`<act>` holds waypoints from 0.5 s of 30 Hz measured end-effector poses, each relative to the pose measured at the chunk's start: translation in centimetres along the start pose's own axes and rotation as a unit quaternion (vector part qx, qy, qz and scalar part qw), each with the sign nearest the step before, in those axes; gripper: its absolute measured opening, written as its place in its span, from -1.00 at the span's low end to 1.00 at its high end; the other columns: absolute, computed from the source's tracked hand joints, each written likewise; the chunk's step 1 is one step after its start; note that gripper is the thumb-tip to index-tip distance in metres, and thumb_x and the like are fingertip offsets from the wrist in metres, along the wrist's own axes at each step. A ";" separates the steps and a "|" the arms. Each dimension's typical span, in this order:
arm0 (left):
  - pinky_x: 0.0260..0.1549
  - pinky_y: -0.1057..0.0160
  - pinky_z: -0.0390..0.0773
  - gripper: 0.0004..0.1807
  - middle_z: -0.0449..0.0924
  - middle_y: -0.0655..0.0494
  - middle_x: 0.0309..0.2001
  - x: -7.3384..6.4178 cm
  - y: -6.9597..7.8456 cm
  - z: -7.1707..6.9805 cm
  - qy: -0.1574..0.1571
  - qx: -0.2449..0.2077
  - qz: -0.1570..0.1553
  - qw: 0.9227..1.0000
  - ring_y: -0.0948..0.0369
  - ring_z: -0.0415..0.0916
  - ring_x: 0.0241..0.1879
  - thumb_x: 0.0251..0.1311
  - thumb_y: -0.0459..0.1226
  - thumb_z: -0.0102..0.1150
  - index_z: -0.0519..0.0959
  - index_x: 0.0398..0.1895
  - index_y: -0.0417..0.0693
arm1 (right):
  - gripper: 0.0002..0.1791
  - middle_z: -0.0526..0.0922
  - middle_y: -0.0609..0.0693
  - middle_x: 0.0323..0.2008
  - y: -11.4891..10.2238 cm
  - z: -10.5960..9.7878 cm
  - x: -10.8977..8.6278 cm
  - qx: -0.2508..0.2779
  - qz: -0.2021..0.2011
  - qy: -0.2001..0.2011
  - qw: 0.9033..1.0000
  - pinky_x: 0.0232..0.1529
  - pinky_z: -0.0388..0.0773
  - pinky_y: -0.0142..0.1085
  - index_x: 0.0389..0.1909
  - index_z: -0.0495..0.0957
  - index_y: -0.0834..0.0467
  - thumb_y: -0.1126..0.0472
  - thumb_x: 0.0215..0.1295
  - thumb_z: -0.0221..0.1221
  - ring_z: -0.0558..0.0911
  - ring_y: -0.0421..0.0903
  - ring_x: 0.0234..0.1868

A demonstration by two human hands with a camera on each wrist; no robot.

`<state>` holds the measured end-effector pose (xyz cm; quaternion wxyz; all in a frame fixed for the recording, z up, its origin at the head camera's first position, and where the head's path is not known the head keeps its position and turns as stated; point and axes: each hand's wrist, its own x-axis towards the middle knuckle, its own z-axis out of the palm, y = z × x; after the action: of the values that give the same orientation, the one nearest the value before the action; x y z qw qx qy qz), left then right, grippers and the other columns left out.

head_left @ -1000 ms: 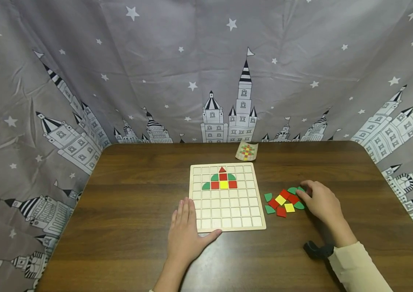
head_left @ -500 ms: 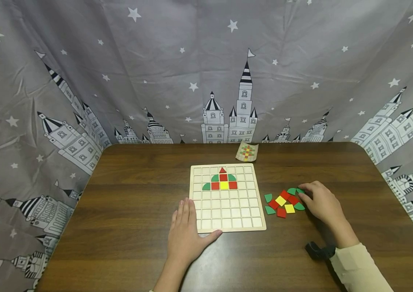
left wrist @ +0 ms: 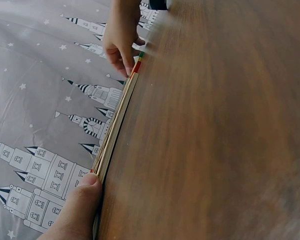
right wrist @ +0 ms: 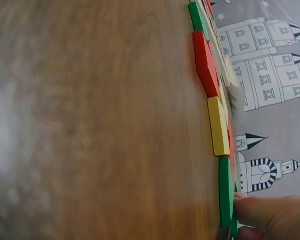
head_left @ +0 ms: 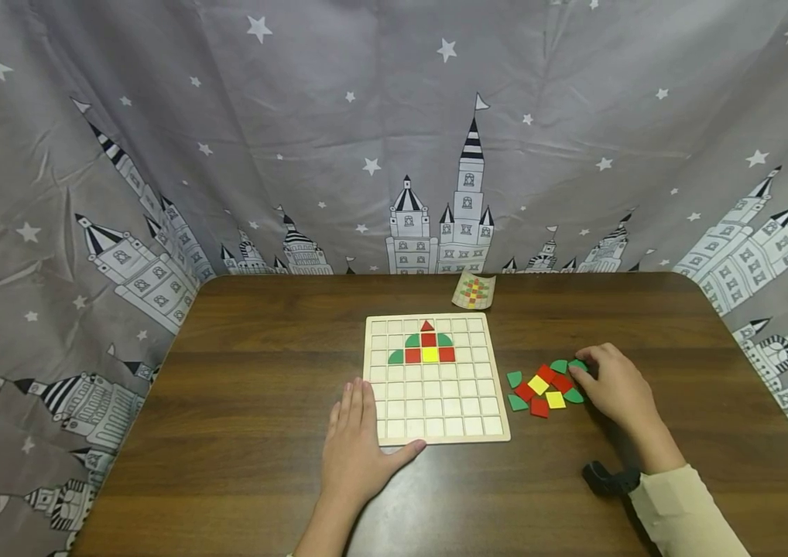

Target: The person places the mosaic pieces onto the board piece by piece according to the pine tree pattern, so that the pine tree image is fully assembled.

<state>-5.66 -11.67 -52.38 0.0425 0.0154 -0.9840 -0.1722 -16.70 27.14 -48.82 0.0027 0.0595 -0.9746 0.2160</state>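
The pale wooden grid board (head_left: 404, 405) lies flat on the table with red, green and yellow tiles set in its upper cells. My left hand (head_left: 355, 456) rests at its lower left corner, fingers straight along the left side and thumb (left wrist: 82, 200) on the near edge. To the right of the board, my right hand (head_left: 617, 387) pinches a green quarter-circle tile (head_left: 578, 363) between thumb and fingers, low over the table at the far right of the loose tiles. Another green quarter-circle tile (head_left: 559, 367) lies just left of it. The right fingertips are partly hidden.
Several loose red, yellow and green tiles lie in a cluster between board and right hand, including a yellow square (head_left: 555, 400). A small curled pattern card (head_left: 474, 291) sits behind the board. A grey castle-print curtain (head_left: 296, 155) hangs beyond the table (head_left: 255, 402).
The right hand stays at the loose tiles; the green tile under its fingertips shows a little more and has shifted slightly. My left hand and the board have kept their places.
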 end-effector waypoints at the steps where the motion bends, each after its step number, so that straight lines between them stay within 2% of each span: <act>1: 0.53 -0.04 0.01 0.41 -0.08 -0.10 0.60 0.0 0.0 0.0 0.000 0.000 0.000 1.000 0.00 -0.16 0.60 -0.13 0.64 -0.08 -0.03 0.57 -0.22 | -0.60 0.55 0.30 0.06 0.0 0.0 0.0 0.002 -0.001 0.000 1.000 0.01 0.49 0.29 0.10 0.57 0.26 0.11 0.35 0.22 0.54 0.32 0.06; 4: 0.53 -0.04 0.01 0.41 -0.08 -0.10 0.60 0.0 0.0 0.0 -0.001 0.002 0.000 1.000 0.00 -0.17 0.60 -0.13 0.64 -0.08 -0.03 0.57 -0.22 | -0.64 0.54 0.28 0.03 0.0 -0.1 -0.1 0.008 -0.008 -0.002 1.000 -0.02 0.49 0.28 0.10 0.59 0.23 0.14 0.36 0.21 0.55 0.31 0.03; 9: 0.53 -0.03 0.01 0.41 -0.08 -0.10 0.60 0.0 0.0 0.1 0.001 0.007 0.001 1.000 -0.01 -0.15 0.60 -0.13 0.64 -0.08 -0.02 0.57 -0.22 | -0.60 0.45 0.30 0.10 0.1 0.0 0.0 0.017 -0.014 -0.009 1.000 -0.06 0.49 0.29 0.21 0.52 0.22 0.23 0.39 0.13 0.53 0.33 0.02; 12: 0.53 -0.03 0.01 0.41 -0.08 -0.10 0.60 0.0 0.0 0.1 0.000 0.007 0.001 1.000 0.00 -0.16 0.60 -0.13 0.64 -0.09 -0.03 0.57 -0.22 | -0.57 0.42 0.29 0.10 0.2 -0.1 0.0 0.016 -0.006 -0.001 1.000 -0.18 0.54 0.21 0.24 0.49 0.24 0.21 0.39 0.10 0.55 0.29 -0.04; 15: 0.53 -0.03 0.01 0.41 -0.08 -0.09 0.60 0.0 0.0 0.1 0.000 0.006 0.000 1.000 0.00 -0.16 0.60 -0.13 0.64 -0.09 -0.03 0.57 -0.22 | -0.57 0.48 0.27 0.02 0.2 -0.1 0.0 0.008 0.009 0.003 1.000 -0.28 0.55 0.09 0.21 0.50 0.24 0.13 0.40 0.11 0.57 0.22 -0.13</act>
<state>-5.66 -11.62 -52.43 0.0422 0.0154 -0.9851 -0.1658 -16.77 27.37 -48.78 0.0031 0.0497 -0.9732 0.2244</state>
